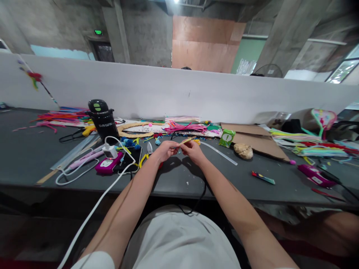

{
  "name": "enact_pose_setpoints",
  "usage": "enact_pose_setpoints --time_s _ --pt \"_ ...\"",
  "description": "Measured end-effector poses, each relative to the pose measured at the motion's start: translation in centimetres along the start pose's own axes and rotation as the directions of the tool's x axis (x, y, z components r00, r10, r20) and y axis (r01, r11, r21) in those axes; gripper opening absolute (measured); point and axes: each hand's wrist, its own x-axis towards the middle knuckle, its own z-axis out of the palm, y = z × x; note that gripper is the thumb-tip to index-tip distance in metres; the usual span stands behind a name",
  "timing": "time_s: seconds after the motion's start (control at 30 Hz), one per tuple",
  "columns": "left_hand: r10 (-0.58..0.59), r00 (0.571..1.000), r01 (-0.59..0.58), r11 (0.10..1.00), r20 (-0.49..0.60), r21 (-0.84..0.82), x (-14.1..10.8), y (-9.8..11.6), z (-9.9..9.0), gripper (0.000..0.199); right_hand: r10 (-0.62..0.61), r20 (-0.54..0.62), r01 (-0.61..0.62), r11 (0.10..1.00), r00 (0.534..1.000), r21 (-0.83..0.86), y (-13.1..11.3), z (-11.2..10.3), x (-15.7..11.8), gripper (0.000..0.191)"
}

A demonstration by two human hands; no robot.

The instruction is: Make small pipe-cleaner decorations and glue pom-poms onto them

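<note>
My left hand (167,150) and my right hand (193,151) meet just above the front middle of the dark table, fingertips almost touching. Both are closed in a pinch on a thin pale-yellow strip (187,141), which slants up over the right fingers. Its exact kind is too small to make out, and part of it is hidden by the fingers. Beyond my right hand, a translucent flexible stick (221,153) lies on the table. Cutting pliers (144,158) with yellow handles rest left of my left hand, partly covered by that forearm.
A black tumbler (102,121), a purple box with a charger (108,164) and a white cable (95,207) stand left. Right are a green packet (227,138), a stone-like lump (243,151), a cutter (263,177) and cardboard (260,144). Pink pipe cleaners (186,127) lie behind.
</note>
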Motion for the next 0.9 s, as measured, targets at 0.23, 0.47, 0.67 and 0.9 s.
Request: enact_pose_setpoints --time_s 0.23,0.47,0.67,0.9 --pt "-0.099 0.995 0.099 0.995 0.010 0.023 0.39 -0.13 -0.58 0.012 0.011 0.057 -0.014 0.998 0.998 0.063 0.13 -0.41 0.04 0.038" --pt "-0.093 0.996 0.094 0.992 -0.010 0.081 0.16 0.33 -0.50 0.016 0.106 -0.021 -0.102 0.982 0.994 0.158 -0.63 -0.38 0.02 0.038" --pt "-0.029 0.999 0.030 0.998 -0.028 0.056 0.04 0.39 -0.41 0.026 0.103 0.004 -0.103 0.995 0.995 -0.002 -0.71 -0.49 -0.25 0.036" --pt "0.135 0.990 -0.138 0.983 0.034 0.122 0.06 -0.18 -0.58 0.039 0.095 0.033 -0.096 0.995 0.995 0.024 -0.73 -0.03 -0.32 0.039"
